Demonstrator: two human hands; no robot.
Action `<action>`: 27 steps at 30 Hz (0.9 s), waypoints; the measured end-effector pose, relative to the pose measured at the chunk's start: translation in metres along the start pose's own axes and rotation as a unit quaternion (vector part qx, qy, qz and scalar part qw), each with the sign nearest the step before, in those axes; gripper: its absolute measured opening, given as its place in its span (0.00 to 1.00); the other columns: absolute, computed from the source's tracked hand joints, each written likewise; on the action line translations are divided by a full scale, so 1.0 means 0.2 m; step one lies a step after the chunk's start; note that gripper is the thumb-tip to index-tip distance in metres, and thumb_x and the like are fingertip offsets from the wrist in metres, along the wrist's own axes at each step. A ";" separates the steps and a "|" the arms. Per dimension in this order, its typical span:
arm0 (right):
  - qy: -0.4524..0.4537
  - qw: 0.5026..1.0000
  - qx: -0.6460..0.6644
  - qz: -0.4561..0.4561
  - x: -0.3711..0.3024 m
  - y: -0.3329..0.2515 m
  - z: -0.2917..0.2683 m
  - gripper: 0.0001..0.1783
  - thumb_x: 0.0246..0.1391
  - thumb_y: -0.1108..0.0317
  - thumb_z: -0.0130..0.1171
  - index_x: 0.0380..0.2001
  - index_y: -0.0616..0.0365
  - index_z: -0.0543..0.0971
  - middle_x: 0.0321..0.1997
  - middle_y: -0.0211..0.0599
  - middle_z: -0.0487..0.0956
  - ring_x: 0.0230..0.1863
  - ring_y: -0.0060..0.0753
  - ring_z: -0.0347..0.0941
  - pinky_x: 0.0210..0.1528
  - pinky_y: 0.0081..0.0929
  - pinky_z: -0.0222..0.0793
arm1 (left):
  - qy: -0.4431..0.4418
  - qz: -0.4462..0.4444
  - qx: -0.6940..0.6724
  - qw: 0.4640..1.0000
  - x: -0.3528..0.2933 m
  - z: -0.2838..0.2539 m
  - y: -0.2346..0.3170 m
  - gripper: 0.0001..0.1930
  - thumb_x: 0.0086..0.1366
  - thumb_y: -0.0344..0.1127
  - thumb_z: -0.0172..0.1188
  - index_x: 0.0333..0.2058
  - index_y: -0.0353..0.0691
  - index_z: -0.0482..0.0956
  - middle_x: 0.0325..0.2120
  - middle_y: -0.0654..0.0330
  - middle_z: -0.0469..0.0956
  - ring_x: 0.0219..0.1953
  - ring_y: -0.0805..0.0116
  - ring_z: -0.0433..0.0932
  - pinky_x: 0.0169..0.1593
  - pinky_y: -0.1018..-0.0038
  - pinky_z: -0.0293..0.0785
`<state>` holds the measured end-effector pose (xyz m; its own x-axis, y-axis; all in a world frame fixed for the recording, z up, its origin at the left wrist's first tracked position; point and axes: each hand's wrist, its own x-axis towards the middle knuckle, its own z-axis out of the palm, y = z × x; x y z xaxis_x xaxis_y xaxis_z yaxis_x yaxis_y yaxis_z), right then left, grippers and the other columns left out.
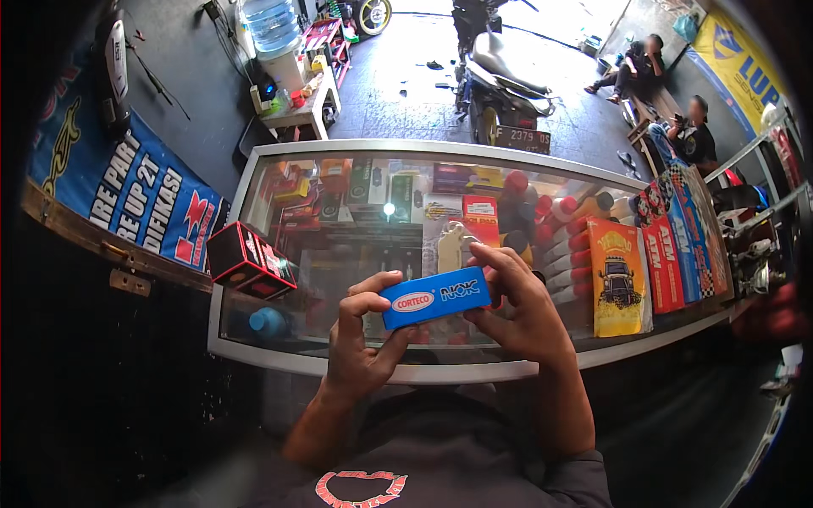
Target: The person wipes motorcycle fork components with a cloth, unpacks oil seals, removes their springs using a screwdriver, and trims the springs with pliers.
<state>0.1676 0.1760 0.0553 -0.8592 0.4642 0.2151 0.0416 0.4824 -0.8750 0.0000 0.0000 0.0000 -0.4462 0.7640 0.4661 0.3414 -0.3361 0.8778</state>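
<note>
A small blue cardboard box (440,311) is held level between my two hands, above the near edge of a glass display case (406,372). My left hand (362,343) grips its left end, with fingers on top and thumb below. At the right end, my right hand (518,309) closes on it with the fingers above and the thumb underneath. Just beyond the box, a pale cream part in clear packaging (454,245) lies by a red packet (480,218); whether they rest on or under the glass I cannot tell.
A black and red box (252,261) stands on the case's left end. Yellow (618,275), red and blue packets are lined up at the right end. Bottles and boxes fill the case. Beyond are a parked motorcycle (504,63), a water dispenser (275,42) and two seated people (696,140).
</note>
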 end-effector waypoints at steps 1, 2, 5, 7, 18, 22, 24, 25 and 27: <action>0.000 1.000 -0.010 0.001 -0.01 -0.01 -0.01 0.42 0.45 0.79 0.68 0.66 0.58 0.66 0.54 0.37 0.73 0.38 0.25 0.73 0.44 0.25 0.72 | 0.000 -0.001 -0.003 1.000 -0.01 0.02 0.01 0.27 0.57 0.20 0.67 0.49 0.45 0.62 0.59 0.42 0.66 0.63 0.55 0.67 0.63 0.61 0.67; 0.001 1.000 -0.020 0.002 -0.02 -0.02 -0.03 0.42 0.45 0.79 0.68 0.66 0.58 0.66 0.53 0.37 0.74 0.38 0.24 0.73 0.43 0.24 0.72 | 0.000 -0.002 -0.005 1.000 -0.01 0.04 0.02 0.26 0.57 0.19 0.66 0.49 0.44 0.62 0.59 0.42 0.66 0.63 0.55 0.67 0.64 0.61 0.67; 0.013 1.000 -0.023 0.003 0.01 -0.02 0.01 0.42 0.44 0.80 0.68 0.66 0.59 0.66 0.51 0.36 0.73 0.37 0.24 0.72 0.43 0.24 0.72 | -0.013 0.016 0.010 1.000 0.02 -0.01 -0.01 0.26 0.57 0.18 0.66 0.48 0.44 0.62 0.59 0.42 0.67 0.63 0.55 0.67 0.64 0.62 0.67; 0.010 1.000 -0.027 0.001 0.00 -0.01 0.00 0.42 0.44 0.80 0.68 0.66 0.58 0.66 0.51 0.36 0.73 0.38 0.23 0.72 0.42 0.24 0.72 | -0.010 0.012 0.011 1.000 0.02 -0.01 -0.02 0.26 0.57 0.19 0.66 0.48 0.44 0.62 0.59 0.42 0.67 0.63 0.55 0.67 0.64 0.61 0.67; -0.128 0.991 0.011 0.033 -0.32 -0.11 -0.27 0.31 0.34 0.72 0.72 0.48 0.61 0.76 0.44 0.41 0.75 0.44 0.40 0.75 0.49 0.34 0.72 | 0.031 0.081 0.093 0.992 -0.09 -0.14 0.08 0.20 0.58 0.37 0.71 0.43 0.38 0.70 0.43 0.46 0.78 0.45 0.56 0.79 0.48 0.64 0.76; -0.096 0.885 0.294 0.350 -0.79 -0.07 -0.41 0.32 0.39 0.73 0.74 0.51 0.64 0.75 0.46 0.37 0.77 0.49 0.25 0.74 0.52 0.26 0.70 | 0.087 0.057 0.209 0.972 -0.26 -0.21 0.08 0.12 0.60 0.37 0.67 0.35 0.39 0.73 0.28 0.53 0.80 0.27 0.62 0.79 0.33 0.69 0.77; -0.091 0.823 0.266 0.494 -0.99 0.05 -0.40 0.35 0.39 0.73 0.76 0.53 0.65 0.73 0.49 0.37 0.77 0.52 0.27 0.73 0.55 0.26 0.70 | 0.111 0.086 0.254 0.957 -0.26 -0.18 0.05 0.10 0.62 0.38 0.63 0.31 0.40 0.71 0.22 0.57 0.78 0.22 0.66 0.76 0.26 0.72 0.70; -0.077 0.794 0.251 0.549 -1.08 0.15 -0.35 0.36 0.39 0.73 0.77 0.54 0.65 0.73 0.50 0.37 0.77 0.53 0.28 0.73 0.56 0.27 0.70 | 0.113 0.083 0.258 0.956 -0.24 -0.17 0.05 0.10 0.62 0.38 0.63 0.31 0.40 0.71 0.22 0.57 0.78 0.22 0.66 0.76 0.26 0.72 0.70; -0.057 0.847 0.159 0.504 -1.27 0.41 -0.16 0.36 0.42 0.73 0.76 0.56 0.65 0.72 0.50 0.37 0.78 0.55 0.30 0.73 0.58 0.28 0.69 | 0.086 0.105 0.316 0.939 -0.20 -0.15 0.05 0.09 0.62 0.36 0.63 0.30 0.41 0.71 0.21 0.58 0.77 0.20 0.67 0.74 0.24 0.74 0.68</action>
<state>0.4050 0.1218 -0.0564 -0.5128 0.4379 -0.7384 0.6591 -0.3503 -0.6655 -0.0027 -0.0500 -0.0067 -0.4234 0.5984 0.6802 0.8354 -0.0326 0.5487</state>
